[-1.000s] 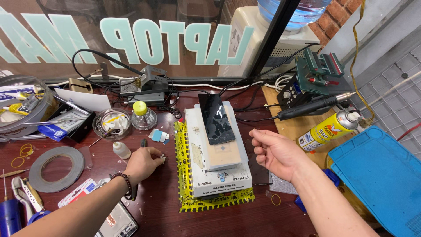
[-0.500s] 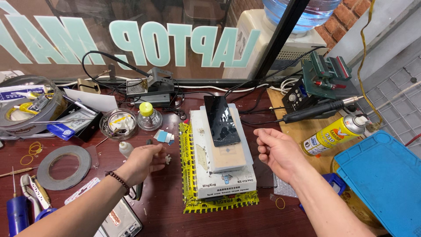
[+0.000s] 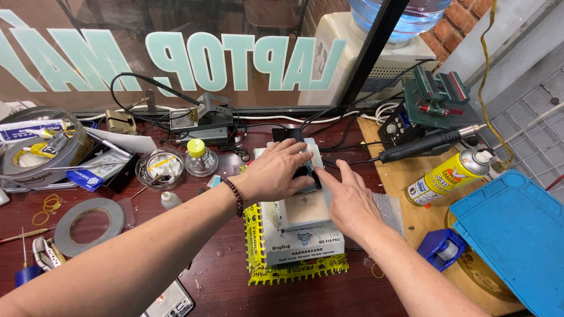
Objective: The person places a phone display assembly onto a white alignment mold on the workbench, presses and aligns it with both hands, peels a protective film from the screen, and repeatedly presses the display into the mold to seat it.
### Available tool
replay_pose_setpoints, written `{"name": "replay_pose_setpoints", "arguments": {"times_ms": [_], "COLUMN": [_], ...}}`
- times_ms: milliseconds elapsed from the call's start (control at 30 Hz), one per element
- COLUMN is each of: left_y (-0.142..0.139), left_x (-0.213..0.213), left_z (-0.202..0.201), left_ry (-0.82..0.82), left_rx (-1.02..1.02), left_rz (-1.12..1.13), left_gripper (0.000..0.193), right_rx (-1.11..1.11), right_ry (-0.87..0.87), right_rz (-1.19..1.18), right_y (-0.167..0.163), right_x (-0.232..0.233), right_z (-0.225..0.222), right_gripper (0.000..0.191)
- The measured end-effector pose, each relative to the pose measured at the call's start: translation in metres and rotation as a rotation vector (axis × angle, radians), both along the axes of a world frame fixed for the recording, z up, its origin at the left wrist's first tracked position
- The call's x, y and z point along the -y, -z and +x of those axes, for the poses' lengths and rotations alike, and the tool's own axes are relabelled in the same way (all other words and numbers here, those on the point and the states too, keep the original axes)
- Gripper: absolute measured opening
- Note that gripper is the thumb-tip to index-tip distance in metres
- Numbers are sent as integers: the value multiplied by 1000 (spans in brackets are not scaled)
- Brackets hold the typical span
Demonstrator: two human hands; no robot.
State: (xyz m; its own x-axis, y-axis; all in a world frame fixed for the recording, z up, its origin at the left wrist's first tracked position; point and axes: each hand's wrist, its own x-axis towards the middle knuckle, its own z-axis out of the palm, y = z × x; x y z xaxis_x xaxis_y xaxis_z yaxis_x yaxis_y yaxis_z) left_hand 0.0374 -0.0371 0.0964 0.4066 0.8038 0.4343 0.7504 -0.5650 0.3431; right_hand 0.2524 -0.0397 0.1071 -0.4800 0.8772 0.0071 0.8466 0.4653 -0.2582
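A black phone (image 3: 287, 135) lies on the tan plate (image 3: 305, 212) of a white box-shaped machine (image 3: 294, 241), which stands on a yellow printed mat (image 3: 294, 273) in the middle of the dark red table. My left hand (image 3: 275, 173), with a bead bracelet at the wrist, is laid over the phone and its fingers curl around the phone's body. Reaching in from the right, my right hand (image 3: 351, 202) has its fingers stretched out, and the fingertips touch the phone's right edge. Most of the phone is hidden under my left hand.
Right of the machine are a yellow spray can (image 3: 449, 176), a black hot-air handle (image 3: 423, 145), a blue mat (image 3: 517, 235) and a blue tape dispenser (image 3: 442, 249). To the left stand a yellow-capped bottle (image 3: 200, 157), a glass dish (image 3: 160, 169) and a grey tape roll (image 3: 88, 226).
Both hands have come in to the phone: the left moved up and right from the table onto it, and the right moved left from mid-air to its edge.
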Motion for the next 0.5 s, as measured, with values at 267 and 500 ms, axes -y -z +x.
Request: {"name": "replay_pose_setpoints", "arguments": {"times_ms": [267,500], "left_y": [8,4], "left_x": [2,2], "left_z": [7,8], "left_ry": [-23,-30], "left_rx": [-112,-105], "left_rz": [-163,-151], "left_gripper": [65,64], "right_rx": [205,87], "right_ry": [16,-15], "right_rz": [34,131], "right_y": [-12,-11], "right_x": [18,9], "right_z": [-5,2], "right_gripper": [83,71]}}
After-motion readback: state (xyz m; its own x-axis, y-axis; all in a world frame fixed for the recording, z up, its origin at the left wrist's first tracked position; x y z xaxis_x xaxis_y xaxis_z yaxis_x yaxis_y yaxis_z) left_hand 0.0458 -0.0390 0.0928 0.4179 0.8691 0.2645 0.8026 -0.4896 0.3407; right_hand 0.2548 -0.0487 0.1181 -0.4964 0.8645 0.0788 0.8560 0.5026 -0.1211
